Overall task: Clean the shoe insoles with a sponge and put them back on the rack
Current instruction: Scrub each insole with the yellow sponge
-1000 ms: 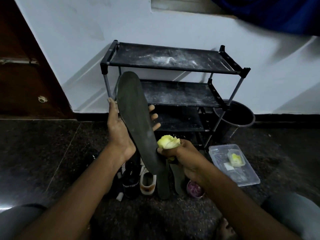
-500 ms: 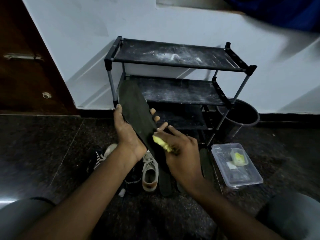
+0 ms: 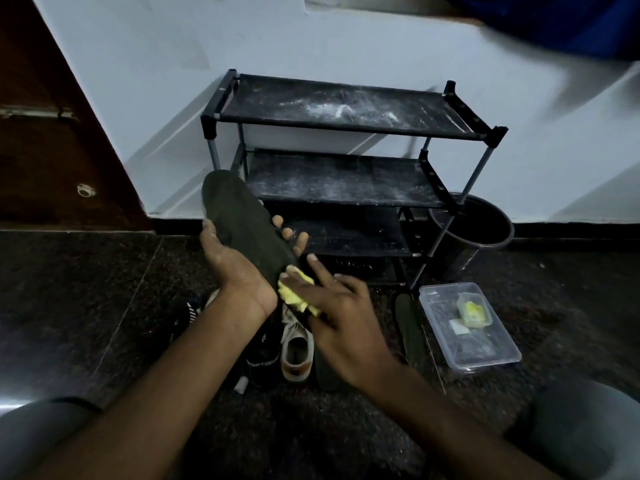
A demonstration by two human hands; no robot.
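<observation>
A dark insole is held tilted at centre frame, toe end toward the upper left, cradled in the left hand, whose fingers curl round its far edge. A yellow sponge is pressed against the insole's lower end by the right hand, fingers laid flat over it. Behind, a black three-shelf rack is set against the wall, its shelves dusted white. On the floor below the hands a white shoe and a black shoe are seen, with another insole lying at right beside a clear box. A black bin stands right of the rack.
</observation>
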